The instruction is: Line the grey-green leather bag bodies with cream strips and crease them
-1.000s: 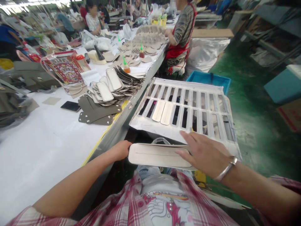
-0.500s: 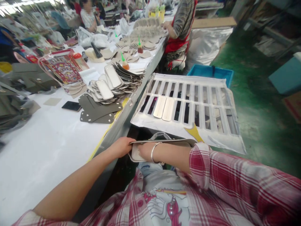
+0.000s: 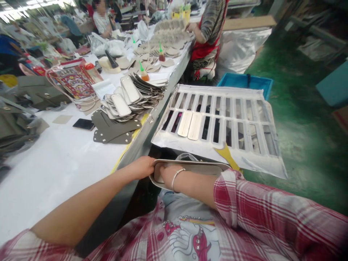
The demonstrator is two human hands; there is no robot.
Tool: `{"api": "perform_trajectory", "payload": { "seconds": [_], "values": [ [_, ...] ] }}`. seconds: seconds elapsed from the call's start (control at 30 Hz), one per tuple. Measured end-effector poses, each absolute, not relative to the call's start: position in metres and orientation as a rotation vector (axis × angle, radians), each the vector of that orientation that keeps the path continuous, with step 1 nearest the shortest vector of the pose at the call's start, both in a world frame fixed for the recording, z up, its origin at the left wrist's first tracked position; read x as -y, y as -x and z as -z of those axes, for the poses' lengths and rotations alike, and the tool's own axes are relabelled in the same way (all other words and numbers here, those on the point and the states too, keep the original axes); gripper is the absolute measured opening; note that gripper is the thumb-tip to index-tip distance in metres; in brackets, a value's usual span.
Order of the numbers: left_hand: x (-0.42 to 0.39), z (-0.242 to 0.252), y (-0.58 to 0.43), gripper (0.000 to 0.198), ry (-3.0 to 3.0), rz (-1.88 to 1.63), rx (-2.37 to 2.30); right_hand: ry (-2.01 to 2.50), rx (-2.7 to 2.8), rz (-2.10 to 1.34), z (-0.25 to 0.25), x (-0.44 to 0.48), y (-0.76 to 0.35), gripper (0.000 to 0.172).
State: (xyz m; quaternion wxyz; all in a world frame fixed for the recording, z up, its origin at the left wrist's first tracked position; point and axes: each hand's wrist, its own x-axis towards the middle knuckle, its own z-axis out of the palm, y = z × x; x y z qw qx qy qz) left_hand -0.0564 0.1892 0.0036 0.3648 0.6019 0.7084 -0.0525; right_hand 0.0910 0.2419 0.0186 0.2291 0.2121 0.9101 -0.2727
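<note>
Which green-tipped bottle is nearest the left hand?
The orange bottle, by the pale stack; the red bottle and another green tip are farther from the left hand.

Left hand (image 3: 144,166) grips the left end of an open pale case (image 3: 201,168); right hand (image 3: 166,173), bracelet (image 3: 177,178) at wrist, reaches inside it, fingers mostly hidden, so grasp is hard to tell. Just beyond, slotted white rack (image 3: 250,165) with two pale panels (image 3: 185,124) side by side, yellow piece (image 3: 228,156) at its near edge. Blue bin (image 3: 268,85) behind rack. On the desk (image 3: 70,163), left: phone (image 3: 83,124), dark strips (image 3: 115,129), heap of pale-faced pieces (image 3: 121,105), green-tipped bottle (image 3: 144,75), patterned bag (image 3: 72,84). Co-worker in red apron (image 3: 208,49) at the desk's far side edge.
</note>
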Motion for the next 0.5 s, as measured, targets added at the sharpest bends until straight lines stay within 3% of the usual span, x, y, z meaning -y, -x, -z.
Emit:
{"api": "perform_trajectory", "payload": {
  "seconds": [0.2, 0.33, 0.4, 0.5],
  "values": [
    [-0.198, -0.005, 0.047, 0.027, -1.401, 0.292, -1.826, -0.590, -2.449, 0.809, -0.027, -0.248, -0.105, 0.040],
    [-0.194, 0.001, 0.040, 0.025, -1.537, 0.318, -1.891, -0.485, -2.559, 1.075, -0.042, -0.269, -0.172, 0.032],
    [-0.195, 0.004, 0.038, 0.024, -1.617, 0.383, -1.980, -0.789, -2.706, 1.121, -0.056, -0.281, -0.218, 0.030],
    [-0.197, 0.007, 0.038, 0.027, -1.631, 0.464, -2.039, -1.447, -2.614, 0.760, -0.066, -0.290, -0.271, 0.047]
  ]
}}
